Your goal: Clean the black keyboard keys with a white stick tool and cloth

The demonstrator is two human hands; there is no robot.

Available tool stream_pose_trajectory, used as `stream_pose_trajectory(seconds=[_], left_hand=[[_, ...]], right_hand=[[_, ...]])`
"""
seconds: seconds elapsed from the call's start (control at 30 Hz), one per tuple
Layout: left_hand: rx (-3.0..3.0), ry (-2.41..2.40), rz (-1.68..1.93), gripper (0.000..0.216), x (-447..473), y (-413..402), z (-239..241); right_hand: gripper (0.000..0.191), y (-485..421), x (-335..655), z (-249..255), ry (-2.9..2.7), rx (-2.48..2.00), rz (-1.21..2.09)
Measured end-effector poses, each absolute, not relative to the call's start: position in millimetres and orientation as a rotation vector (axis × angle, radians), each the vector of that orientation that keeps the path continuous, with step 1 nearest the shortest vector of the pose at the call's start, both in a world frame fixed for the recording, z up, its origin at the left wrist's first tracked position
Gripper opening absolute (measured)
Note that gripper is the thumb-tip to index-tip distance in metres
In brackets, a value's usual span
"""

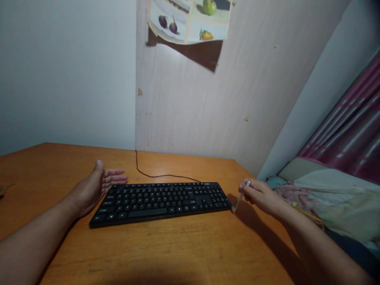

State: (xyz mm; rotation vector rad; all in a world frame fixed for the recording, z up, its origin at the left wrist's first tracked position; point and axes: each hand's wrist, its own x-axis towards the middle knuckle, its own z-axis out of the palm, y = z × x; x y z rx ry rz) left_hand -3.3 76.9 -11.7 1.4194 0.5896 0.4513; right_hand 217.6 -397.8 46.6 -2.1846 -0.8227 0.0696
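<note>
Holding a white stick [238, 201]; keyboard [166, 200] lies alongside.

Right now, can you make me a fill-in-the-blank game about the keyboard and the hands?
1. The colour of the keyboard is ____.
2. The hand holding the thin pale stick is the person's ____ hand.
3. The left hand is by the keyboard's ____ end.
4. The number of cables running from the keyboard is ____.

Missing words: black; right; left; one.
</note>
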Motion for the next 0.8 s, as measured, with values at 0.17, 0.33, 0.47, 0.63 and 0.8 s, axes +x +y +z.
stream_pose_trajectory(seconds=[0.17,0.33,0.47,0.63,0.8], left_hand=[[1.435,0.591,0.458,0.092,-3.4,76.0,-10.8],[1.443,0.578,0.462,0.089,-3.8,74.7,-10.4],[1.462,0.572,0.465,0.086,-3.5,76.0,-12.1],[1.472,0.580,0.463,0.089,-3.4,75.9,-11.7],[1.457,0.570,0.468,0.091,-3.2,74.7,-11.3]], right_hand=[[0.027,-387.7,204.1,51.1,-0.712,-2.064,0.052],[0.029,-383.0,203.7,48.5,-0.810,-2.165,-0.057],[0.026,-380.3,199.8,46.3,-0.798,-2.213,-0.268],[0.030,-372.8,192.2,40.5,-0.868,-2.167,-0.078],[0.030,-370.8,195.5,44.7,-0.782,-2.242,-0.332]])
